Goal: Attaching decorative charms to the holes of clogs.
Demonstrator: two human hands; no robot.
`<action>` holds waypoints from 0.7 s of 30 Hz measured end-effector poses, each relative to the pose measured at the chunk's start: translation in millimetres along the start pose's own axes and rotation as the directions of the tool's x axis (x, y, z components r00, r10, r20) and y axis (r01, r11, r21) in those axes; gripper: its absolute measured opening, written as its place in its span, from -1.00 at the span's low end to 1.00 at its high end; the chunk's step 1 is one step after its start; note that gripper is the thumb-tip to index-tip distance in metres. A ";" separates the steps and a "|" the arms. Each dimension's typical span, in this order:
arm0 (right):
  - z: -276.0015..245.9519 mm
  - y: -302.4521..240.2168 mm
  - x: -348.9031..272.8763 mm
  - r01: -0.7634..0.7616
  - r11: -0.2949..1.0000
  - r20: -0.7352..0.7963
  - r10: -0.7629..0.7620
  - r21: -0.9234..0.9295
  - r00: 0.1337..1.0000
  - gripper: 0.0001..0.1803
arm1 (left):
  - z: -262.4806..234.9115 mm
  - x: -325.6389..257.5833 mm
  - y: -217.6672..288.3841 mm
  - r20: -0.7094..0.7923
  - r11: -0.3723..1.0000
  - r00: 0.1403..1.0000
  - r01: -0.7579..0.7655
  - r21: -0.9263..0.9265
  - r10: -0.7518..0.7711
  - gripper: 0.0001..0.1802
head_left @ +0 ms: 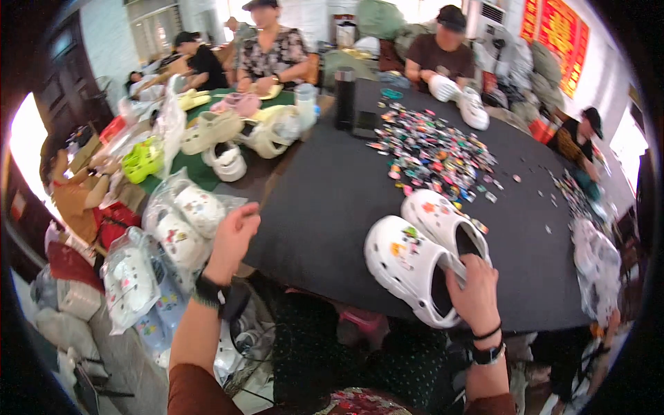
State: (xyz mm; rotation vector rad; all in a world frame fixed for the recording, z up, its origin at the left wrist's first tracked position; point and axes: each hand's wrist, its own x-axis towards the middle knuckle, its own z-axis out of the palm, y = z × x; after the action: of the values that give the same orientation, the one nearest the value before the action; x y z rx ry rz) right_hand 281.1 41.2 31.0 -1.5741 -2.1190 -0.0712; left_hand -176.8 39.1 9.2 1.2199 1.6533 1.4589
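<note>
My right hand [476, 294] is closed on a pair of clogs, gripping them where their inner sides meet at the heel openings. The nearer white clog [401, 259] carries small colourful charms on its toe, and the farther white clog [432, 209] beside it has a few too. Both toes point away to the left over the black table [311, 207]. At the table's left edge my left hand [237, 232] is raised with fingers stretched out and holds nothing. It is close to white clogs in a clear plastic bag [181, 228].
A heap of small colourful charms [436, 152] spreads over the table beyond the clogs. A black bottle [344, 97] stands at the far left. More bagged clogs [131, 287] hang low at left. Coloured clogs crowd a green table [207, 180]. A co-worker [443, 52] handles white clogs opposite.
</note>
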 end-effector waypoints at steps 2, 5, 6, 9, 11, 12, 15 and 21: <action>-0.6 4.3 -0.6 -0.050 0.997 0.048 0.048 0.062 0.998 -0.67 | 37.2 -33.9 4.1 0.111 0.988 0.988 -0.115 0.103 0.103 -0.61; -16.2 2.9 2.4 -0.054 0.956 0.032 0.046 0.288 0.998 -0.73 | 92.1 -84.5 25.5 0.220 0.985 0.962 -0.170 0.013 0.163 -0.51; -14.4 11.6 0.8 0.010 0.929 -0.050 0.009 0.369 0.999 -0.72 | 106.7 -99.0 26.6 0.253 0.985 0.952 -0.171 -0.026 0.172 -0.42; -30.4 30.7 4.2 -0.028 0.949 -0.234 0.106 0.314 0.966 -0.73 | 142.7 -135.9 39.8 0.327 0.982 0.926 -0.170 -0.079 0.187 -0.13; -27.4 54.3 9.8 -0.095 0.935 -0.322 0.212 0.342 0.923 -0.75 | 160.0 -153.9 41.7 0.410 0.989 0.905 -0.060 -0.137 0.111 0.05; -23.5 68.8 11.8 -0.118 0.925 -0.278 0.228 0.362 0.933 -0.74 | 166.9 -160.2 43.5 0.442 0.982 0.894 0.012 -0.187 0.073 0.08; -5.9 98.2 12.7 -0.300 0.686 0.066 0.346 0.663 0.936 -0.61 | 184.8 -169.5 47.8 0.526 0.950 0.850 0.170 -0.261 -0.008 0.15; 18.5 89.6 0.5 -0.322 0.581 0.203 0.262 0.747 0.944 -0.48 | 203.2 -170.9 49.4 0.537 0.991 0.843 0.068 -0.119 0.007 0.09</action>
State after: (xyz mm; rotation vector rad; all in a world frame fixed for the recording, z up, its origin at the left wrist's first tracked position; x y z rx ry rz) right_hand 356.0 77.4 -7.0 -1.3284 -1.5268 0.9172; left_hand 82.1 -35.9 -6.1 1.3625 1.1651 1.0510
